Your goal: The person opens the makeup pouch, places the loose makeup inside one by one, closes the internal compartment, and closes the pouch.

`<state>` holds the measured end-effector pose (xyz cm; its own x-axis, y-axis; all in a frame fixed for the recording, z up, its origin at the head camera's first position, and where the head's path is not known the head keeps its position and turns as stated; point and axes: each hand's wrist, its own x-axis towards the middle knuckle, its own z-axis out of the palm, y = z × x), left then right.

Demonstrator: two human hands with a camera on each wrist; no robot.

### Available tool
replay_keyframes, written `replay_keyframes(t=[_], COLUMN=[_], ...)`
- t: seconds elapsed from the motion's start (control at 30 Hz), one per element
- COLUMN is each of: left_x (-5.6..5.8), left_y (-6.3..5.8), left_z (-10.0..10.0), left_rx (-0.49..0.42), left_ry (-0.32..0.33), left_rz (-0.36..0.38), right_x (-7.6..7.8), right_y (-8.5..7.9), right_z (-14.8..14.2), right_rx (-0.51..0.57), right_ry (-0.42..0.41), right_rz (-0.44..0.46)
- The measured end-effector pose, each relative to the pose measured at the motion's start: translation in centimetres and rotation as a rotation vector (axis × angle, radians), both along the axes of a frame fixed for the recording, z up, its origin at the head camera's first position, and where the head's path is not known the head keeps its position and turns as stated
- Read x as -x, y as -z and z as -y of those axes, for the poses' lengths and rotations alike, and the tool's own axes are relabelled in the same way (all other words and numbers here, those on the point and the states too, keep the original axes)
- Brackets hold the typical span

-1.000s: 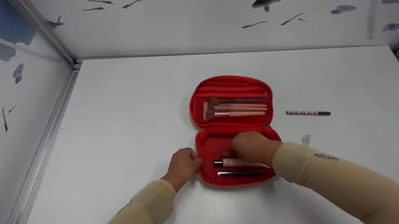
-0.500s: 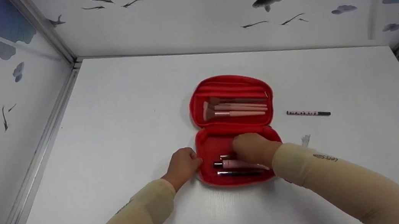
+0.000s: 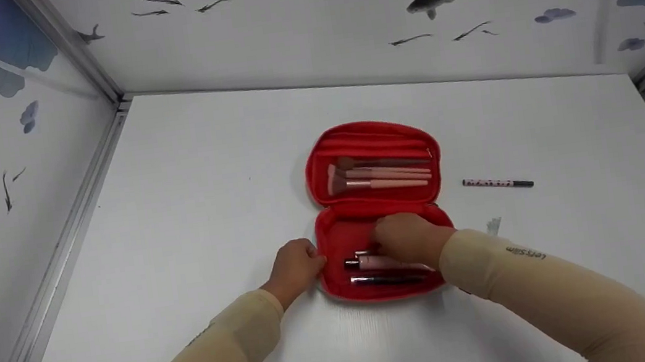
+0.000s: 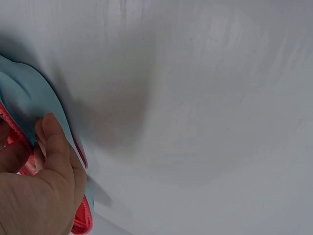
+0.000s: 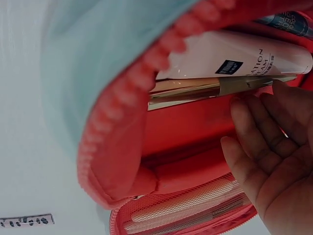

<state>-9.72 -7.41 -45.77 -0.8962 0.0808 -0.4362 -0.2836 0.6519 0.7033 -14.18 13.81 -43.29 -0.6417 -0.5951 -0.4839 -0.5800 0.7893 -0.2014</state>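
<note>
A red-lined cosmetic case [image 3: 339, 235] lies unzipped and spread flat, its outside light blue in the wrist views. At its left side my left hand [image 3: 295, 267] pinches the wall, thumb inside and fingers outside [image 4: 51, 134]. My right hand [image 3: 407, 235] is inside the near half, fingers extended, fingertips at a slender gold-and-clear stick [image 5: 234, 85]. Beside that stick lies a pale pink cream tube [image 5: 220, 54]. A dark slim tube [image 3: 388, 279] lies nearest the front wall. Part of the stick is hidden behind my right hand in the head view.
Several makeup brushes [image 3: 384, 179] sit behind mesh in the lid half. Right of the case are a pink patterned pen with a black cap [image 3: 497, 183] and a small clear piece [image 3: 494, 225]. Printed panels [image 3: 278, 37] wall in the white table [image 3: 201, 159].
The silvery end of the slender stick has come into view beside the cream tube, left of my right hand. My left hand has kept its place on the case wall.
</note>
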Motion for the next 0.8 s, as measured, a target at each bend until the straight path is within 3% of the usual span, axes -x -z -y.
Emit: replay_keyframes(t=[0.37, 0.8], left_x=[0.0, -0.2], left_y=[0.2, -0.1], left_z=[-0.1, 0.0], left_rx=[0.006, -0.032], left_ry=[0.004, 0.004], left_rz=[0.0, 0.005], right_x=[0.3, 0.1], right_y=[-0.9, -2.1], right_z=[-0.6, -3.6], right_rx=[-0.013, 0.173], right_ry=[0.039, 0.077], right_rz=[-0.03, -0.263])
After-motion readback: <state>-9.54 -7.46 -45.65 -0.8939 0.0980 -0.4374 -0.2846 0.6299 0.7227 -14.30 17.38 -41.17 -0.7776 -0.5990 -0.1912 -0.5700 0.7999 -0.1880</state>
